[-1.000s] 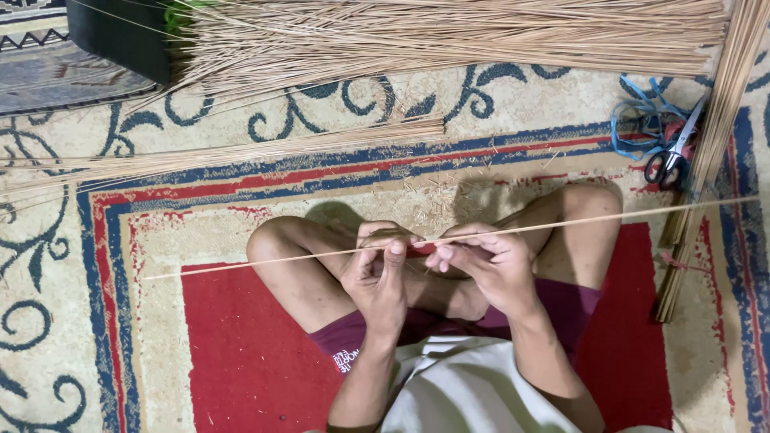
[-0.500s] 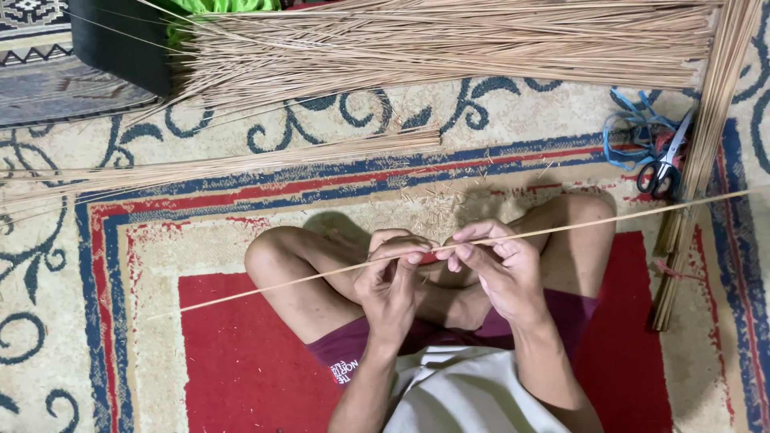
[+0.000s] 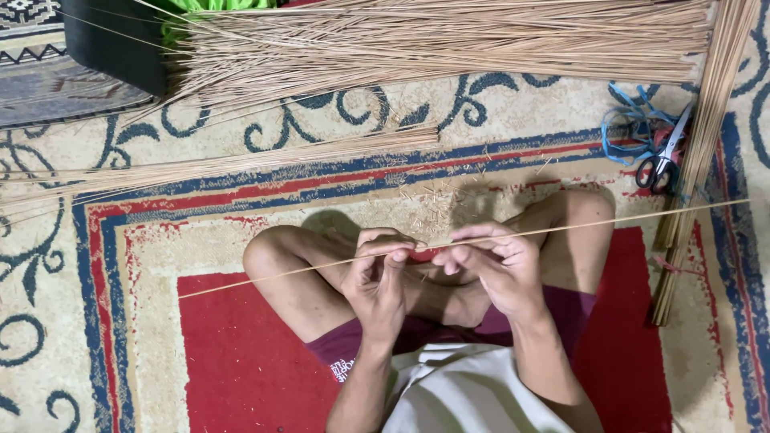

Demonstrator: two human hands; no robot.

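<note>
I sit cross-legged on a patterned carpet [image 3: 144, 337]. A long thin tan stick [image 3: 609, 220] runs across my lap from lower left to upper right. My left hand [image 3: 377, 281] pinches it near its middle, fingers curled over it. Right beside it, my right hand [image 3: 493, 269] also pinches the same stick; the fingertips of both hands nearly touch. Small tan shavings [image 3: 433, 204] lie on the carpet just beyond my hands.
A big pile of similar sticks [image 3: 449, 36] lies across the top. A thinner bundle [image 3: 216, 164] stretches at the left, another bundle [image 3: 702, 144] runs down the right edge. Scissors [image 3: 662, 164] and blue cord [image 3: 630, 124] lie at the right. A black container [image 3: 116, 44] stands top left.
The stick has slid toward the right through my hands and tilted more, its left end lower. Both hands stay together over my lap.
</note>
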